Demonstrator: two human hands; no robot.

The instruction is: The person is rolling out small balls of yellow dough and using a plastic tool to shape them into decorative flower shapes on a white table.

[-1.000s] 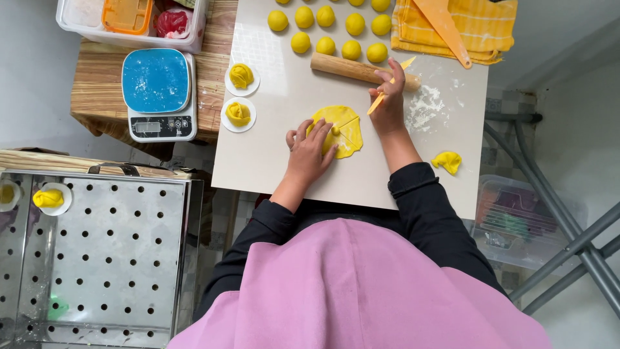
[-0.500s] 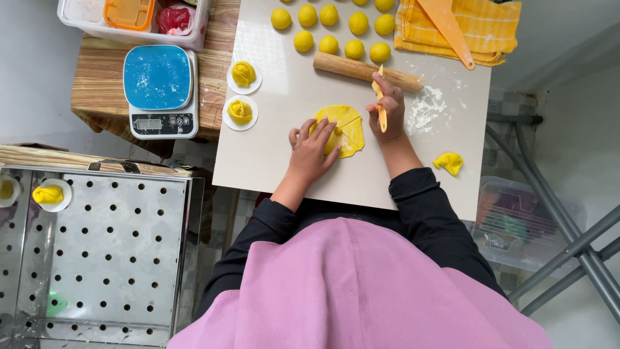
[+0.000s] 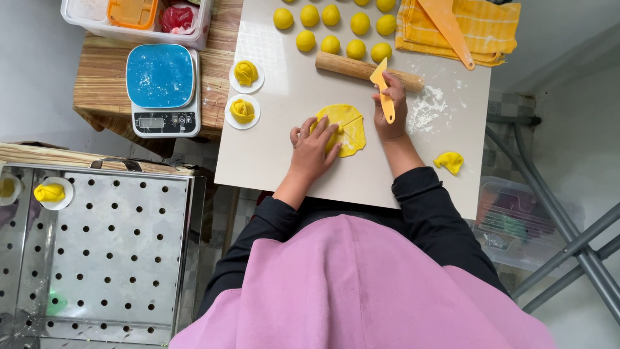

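Right hand (image 3: pixel 391 110) has shifted since 1.0 s ago — then at the rolling pin's (image 3: pixel 368 71) right part with the yellow scraper (image 3: pixel 383 89) angled down-left, blade toward the dough. At 0.5 s the scraper pointed near. Now blade points far, over the pin; hand sits just right of the flattened dough (image 3: pixel 343 128).

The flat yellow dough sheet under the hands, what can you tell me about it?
The flat yellow dough sheet is a thin, soft-looking, bright yellow round lying on the pale board. Cut lines cross it into wedges. The left hand presses on its left side; the right hand, holding a yellow scraper, rests beside its right edge.
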